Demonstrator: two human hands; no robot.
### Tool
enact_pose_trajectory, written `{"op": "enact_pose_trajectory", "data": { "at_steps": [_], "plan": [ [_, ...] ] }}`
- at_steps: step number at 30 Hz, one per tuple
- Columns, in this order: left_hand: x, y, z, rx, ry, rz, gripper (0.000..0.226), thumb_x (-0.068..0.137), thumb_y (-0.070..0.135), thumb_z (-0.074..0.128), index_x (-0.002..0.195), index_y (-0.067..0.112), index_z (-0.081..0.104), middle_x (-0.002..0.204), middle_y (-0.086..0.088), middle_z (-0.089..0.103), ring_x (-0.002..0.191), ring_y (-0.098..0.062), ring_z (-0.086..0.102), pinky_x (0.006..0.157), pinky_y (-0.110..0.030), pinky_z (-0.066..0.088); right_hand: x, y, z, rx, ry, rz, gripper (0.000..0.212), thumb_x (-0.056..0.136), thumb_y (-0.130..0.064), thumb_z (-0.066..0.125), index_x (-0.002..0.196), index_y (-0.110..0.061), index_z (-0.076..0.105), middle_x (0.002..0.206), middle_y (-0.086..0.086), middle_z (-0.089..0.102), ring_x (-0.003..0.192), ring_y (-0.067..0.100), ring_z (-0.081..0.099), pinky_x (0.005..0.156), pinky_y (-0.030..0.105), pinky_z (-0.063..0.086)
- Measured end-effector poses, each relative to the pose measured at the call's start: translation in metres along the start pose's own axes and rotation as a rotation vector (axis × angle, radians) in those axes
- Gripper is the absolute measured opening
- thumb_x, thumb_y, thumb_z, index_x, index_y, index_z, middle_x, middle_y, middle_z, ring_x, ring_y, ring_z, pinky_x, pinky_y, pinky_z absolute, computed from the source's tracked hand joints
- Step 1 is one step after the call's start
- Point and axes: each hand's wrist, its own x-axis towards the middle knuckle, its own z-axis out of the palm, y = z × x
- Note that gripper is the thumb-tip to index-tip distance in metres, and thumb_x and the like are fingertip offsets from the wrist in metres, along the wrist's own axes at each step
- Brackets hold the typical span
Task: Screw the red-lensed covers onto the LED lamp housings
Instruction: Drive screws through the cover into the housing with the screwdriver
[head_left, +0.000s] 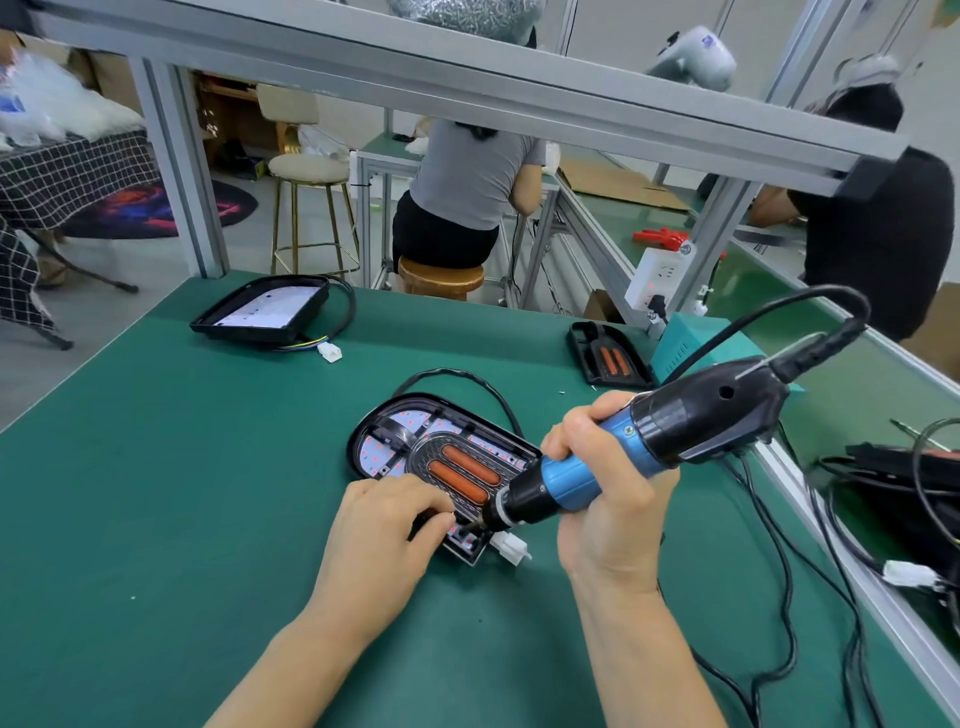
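A black LED lamp housing (382, 444) lies on the green mat at the centre, its white LED board showing. A cover with two red lenses (462, 470) sits on it. My right hand (608, 499) grips a blue and black electric screwdriver (639, 447), whose bit points down-left at the housing's near corner. My left hand (387, 530) rests on that near end, fingertips pinching something small by the bit; what it is cannot be made out. A white connector (511, 548) lies beside the housing.
A second housing (265, 312) with cable lies at the far left of the mat. Another red-lensed cover (608, 358) rests at the far right by a teal box (691, 348). Cables and black parts (909, 478) crowd the right edge. People sit at benches beyond.
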Motion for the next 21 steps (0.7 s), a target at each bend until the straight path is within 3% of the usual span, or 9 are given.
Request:
{"op": "enact_pose_trajectory", "data": {
  "at_steps": [4,10,15,17,21],
  "plan": [
    [0.001,0.000,0.000,0.009,0.007,0.002,0.011,0.084,0.015,0.071,0.077,0.024,0.069,0.077,0.018,0.064,0.076,0.000,0.053,0.086,-0.030,0.038,0.000,0.001,-0.002,-0.008,0.011,-0.004,0.023,0.061,-0.005,0.069,0.070,-0.025,0.061,0.059,0.002,0.049,0.051,0.018,0.049,0.058,0.029,0.047],
    [0.003,0.001,-0.003,0.017,0.027,0.004,0.015,0.086,0.018,0.068,0.074,0.026,0.067,0.073,0.018,0.063,0.073,0.000,0.054,0.078,-0.031,0.042,0.001,-0.010,-0.018,0.143,0.206,0.000,0.032,0.070,0.001,0.056,0.097,-0.015,0.055,0.057,0.001,0.047,0.051,0.017,0.048,0.057,0.025,0.045],
    [0.022,0.023,-0.001,0.023,0.070,0.089,0.013,0.080,0.028,0.058,0.074,0.026,0.069,0.072,0.016,0.064,0.074,-0.007,0.054,0.077,-0.032,0.038,0.000,-0.032,-0.047,0.255,0.335,-0.034,0.025,0.071,-0.005,0.054,0.091,-0.019,0.055,0.058,-0.007,0.045,0.051,0.009,0.045,0.059,0.022,0.044],
    [0.037,0.039,0.007,0.095,0.024,0.173,0.012,0.081,0.028,0.060,0.074,0.025,0.069,0.072,0.014,0.064,0.075,-0.013,0.056,0.078,-0.031,0.035,-0.003,-0.037,-0.056,0.238,0.369,-0.060,0.024,0.073,-0.005,0.054,0.091,-0.020,0.055,0.059,-0.007,0.044,0.052,0.009,0.044,0.061,0.022,0.045],
    [0.073,0.068,0.040,0.442,-0.127,0.280,0.018,0.092,0.032,0.052,0.091,0.031,0.069,0.092,0.010,0.065,0.096,-0.014,0.050,0.089,-0.030,0.020,-0.001,-0.040,-0.065,0.161,0.410,-0.118,0.025,0.074,-0.002,0.054,0.092,-0.020,0.054,0.060,-0.007,0.046,0.053,0.011,0.046,0.062,0.022,0.045]
  ]
}}
